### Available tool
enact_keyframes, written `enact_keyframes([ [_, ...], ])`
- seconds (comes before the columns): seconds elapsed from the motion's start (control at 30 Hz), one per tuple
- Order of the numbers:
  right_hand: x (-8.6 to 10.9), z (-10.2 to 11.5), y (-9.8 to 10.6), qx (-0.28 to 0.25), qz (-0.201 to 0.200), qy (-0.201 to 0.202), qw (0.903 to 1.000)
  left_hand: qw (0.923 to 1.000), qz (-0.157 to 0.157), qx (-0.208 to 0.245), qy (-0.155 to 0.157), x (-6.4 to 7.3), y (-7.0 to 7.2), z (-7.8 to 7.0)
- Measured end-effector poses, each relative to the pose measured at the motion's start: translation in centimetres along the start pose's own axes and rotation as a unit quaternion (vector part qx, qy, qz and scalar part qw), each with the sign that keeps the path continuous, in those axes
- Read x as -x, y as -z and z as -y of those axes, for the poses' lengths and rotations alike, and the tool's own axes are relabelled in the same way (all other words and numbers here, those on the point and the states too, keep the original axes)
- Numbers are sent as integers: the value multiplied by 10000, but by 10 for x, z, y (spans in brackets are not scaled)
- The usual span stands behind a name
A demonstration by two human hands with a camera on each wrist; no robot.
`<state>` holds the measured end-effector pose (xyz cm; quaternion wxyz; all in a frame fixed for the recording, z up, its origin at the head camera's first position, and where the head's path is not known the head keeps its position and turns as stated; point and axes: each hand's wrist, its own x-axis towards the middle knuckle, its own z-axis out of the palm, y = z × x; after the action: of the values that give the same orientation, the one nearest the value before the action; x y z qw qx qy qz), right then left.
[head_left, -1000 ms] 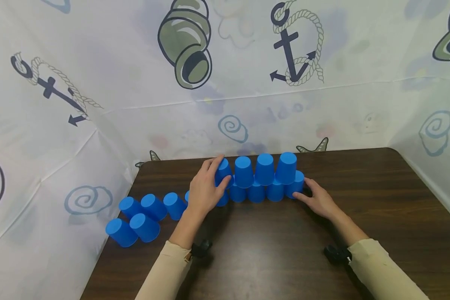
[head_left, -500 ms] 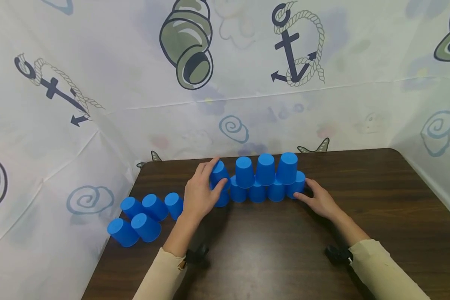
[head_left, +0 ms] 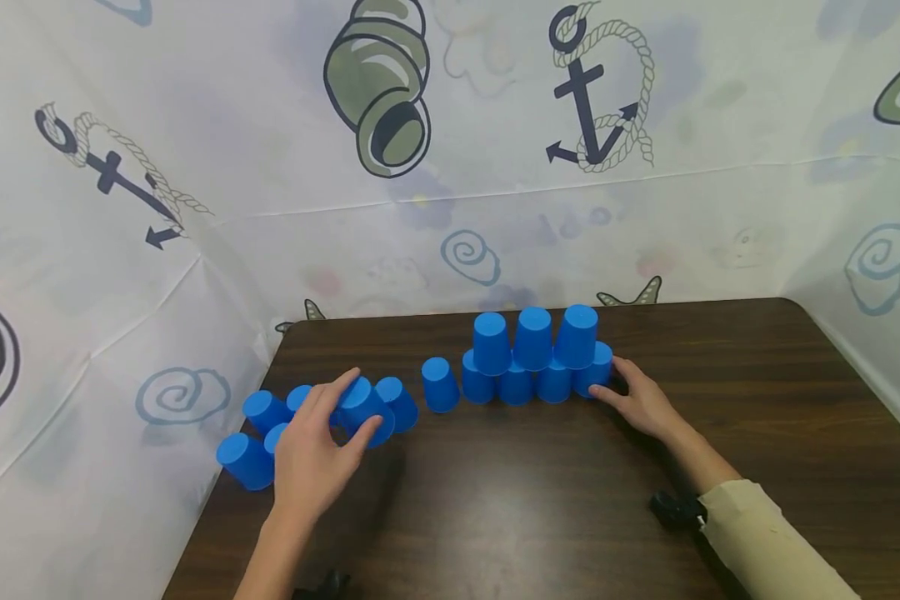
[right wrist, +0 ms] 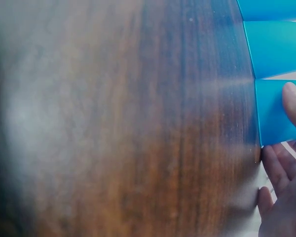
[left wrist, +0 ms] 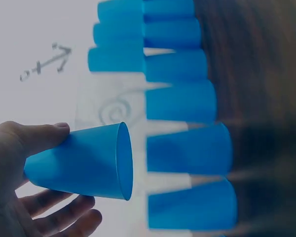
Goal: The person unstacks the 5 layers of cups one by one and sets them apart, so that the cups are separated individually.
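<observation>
My left hand (head_left: 311, 458) is at nine o'clock on the dark brown, wood-grained table (head_left: 532, 500), twelve being its far edge. Its thumb and fingers grasp a smooth, tapered, bright blue cup (left wrist: 84, 163), upside down and at ten o'clock. I have it off the table: the left wrist view shows its rim free and apart from the line of upturned cups standing beyond it.

My right hand (head_left: 641, 407), at two o'clock, has its thumb against the near wall of the blue end cup (head_left: 595, 368) and fingers round the far side; how firmly they press, I can't tell. That cup closes the right end of a bottom row (head_left: 515, 386) of four at twelve o'clock, which carries three upper cups (head_left: 534, 340), each bridging two below.

A lone blue cup (head_left: 440, 387) stands just beside that row, between ten and eleven. Further left, a neighbouring blue cup (head_left: 402, 408) stands close to the one I'm holding, and more blue cups (head_left: 243, 462) gather around nine, partly hidden by my left hand. A beige sleeve (head_left: 765, 525) covers my right forearm, with a small black device (head_left: 671, 510) at the wrist.
</observation>
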<state>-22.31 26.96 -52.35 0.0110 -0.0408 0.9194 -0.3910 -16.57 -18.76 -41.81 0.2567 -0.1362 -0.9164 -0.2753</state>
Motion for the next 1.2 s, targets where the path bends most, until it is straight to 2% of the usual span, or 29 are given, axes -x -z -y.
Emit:
enact_keyframes([
  [0.1, 0, 0, 0, -4, -23, 11, 10000, 9992, 41, -271, 297, 14, 4, 15],
  [0.27, 0, 0, 1, -13, -15, -18, 10000, 9937, 401, -707, 772, 32, 4, 34],
  [0.4, 0, 0, 1, -15, -8, -11, 10000, 9891, 619, -891, 1000, 39, -1, 43],
  [0.53, 0, 0, 0, -12, -20, 12, 10000, 9863, 695, -920, 1181, 43, -7, 50],
  [0.77, 0, -1, 0, -43, -27, 31, 10000, 9855, 771, -911, 1203, 45, -14, 58],
  [1.2, 0, -1, 0, -66, -27, 20, 10000, 9841, 763, -983, 1266, 45, -18, 58],
])
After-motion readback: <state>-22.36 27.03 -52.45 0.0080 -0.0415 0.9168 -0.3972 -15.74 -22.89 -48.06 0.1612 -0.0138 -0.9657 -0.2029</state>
